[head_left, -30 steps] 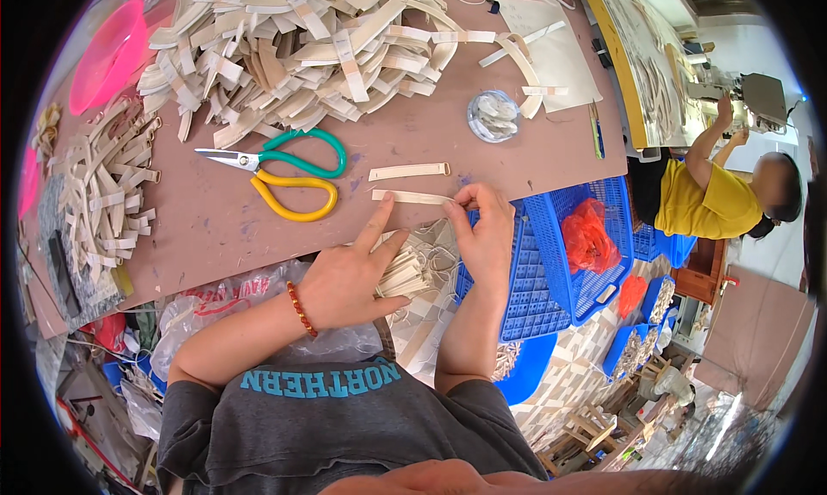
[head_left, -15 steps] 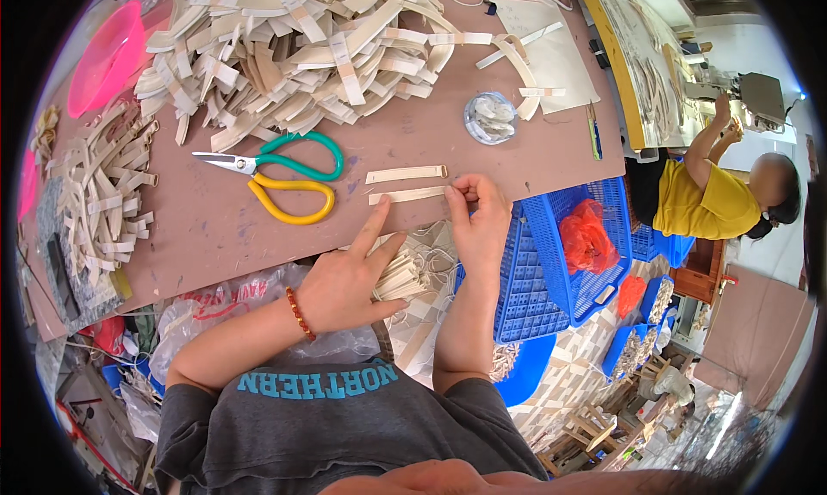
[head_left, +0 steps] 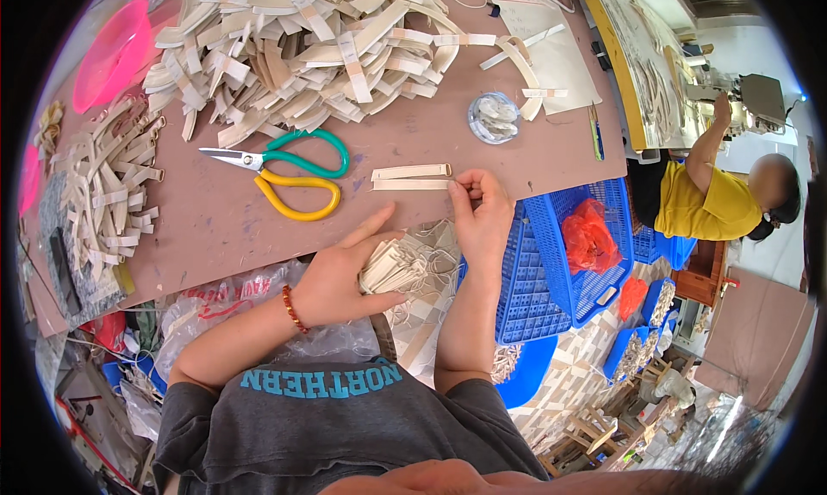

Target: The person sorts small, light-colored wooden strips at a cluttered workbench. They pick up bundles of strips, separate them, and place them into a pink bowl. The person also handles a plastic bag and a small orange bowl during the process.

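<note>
Two short cream fabric strips lie close together near the front edge of the brown table. The fingers of my right hand (head_left: pixel 481 211) are pinched on the right end of the nearer strip (head_left: pixel 412 186). Just beyond it, the farther strip (head_left: pixel 412 171) has a brownish fold at its right end. My left hand (head_left: pixel 349 275) is off the strips, its index finger and thumb spread apart at the table edge. Between them shows a bundle of cream strips (head_left: pixel 398 267) below table height. To the left lie scissors (head_left: pixel 301 185) with one green and one yellow handle.
A large heap of curved cream strips (head_left: pixel 301 56) covers the table's far side; a smaller pile (head_left: pixel 108 193) lies left. A small clear tub (head_left: pixel 494 118) stands right. Blue crates (head_left: pixel 534 271) stand beside the table. A person in yellow (head_left: pixel 708 198) works at another table.
My left index finger has come off the nearer strip and drawn back. That strip now lies closer to the farther one, with my right hand still at its end.
</note>
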`<state>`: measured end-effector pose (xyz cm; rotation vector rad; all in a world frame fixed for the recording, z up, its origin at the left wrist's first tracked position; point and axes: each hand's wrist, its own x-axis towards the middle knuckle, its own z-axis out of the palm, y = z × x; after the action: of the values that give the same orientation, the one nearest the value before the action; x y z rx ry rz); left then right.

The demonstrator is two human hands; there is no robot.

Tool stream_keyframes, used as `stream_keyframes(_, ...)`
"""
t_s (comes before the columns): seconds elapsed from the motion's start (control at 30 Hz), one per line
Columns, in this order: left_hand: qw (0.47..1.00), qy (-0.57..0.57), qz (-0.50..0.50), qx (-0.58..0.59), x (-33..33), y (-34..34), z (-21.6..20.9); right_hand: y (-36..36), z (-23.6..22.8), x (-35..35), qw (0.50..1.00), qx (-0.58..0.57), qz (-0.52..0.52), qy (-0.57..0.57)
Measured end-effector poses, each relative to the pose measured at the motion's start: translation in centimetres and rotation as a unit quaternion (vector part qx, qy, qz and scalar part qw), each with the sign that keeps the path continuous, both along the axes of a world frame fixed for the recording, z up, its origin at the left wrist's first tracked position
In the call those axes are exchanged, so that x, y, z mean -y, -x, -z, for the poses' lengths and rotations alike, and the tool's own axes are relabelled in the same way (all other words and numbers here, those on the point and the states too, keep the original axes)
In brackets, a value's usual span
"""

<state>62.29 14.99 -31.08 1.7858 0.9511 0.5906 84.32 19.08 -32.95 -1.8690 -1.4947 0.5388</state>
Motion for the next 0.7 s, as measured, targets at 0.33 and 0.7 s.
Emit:
stream_keyframes(0.33, 0.721, 0.52, -0.064, 0.453, 1.8, 3.2, 1.3, 1.3, -3.0, 3.6, 0.991, -0.07, -0.094, -0.067)
stream_keyframes(0.7, 0.78, 0.366, -0.123, 0.493, 4.0, 2.6, 1.0, 11.4, -4.1, 11.5, 0.967, -0.152, -0.11, -0.174)
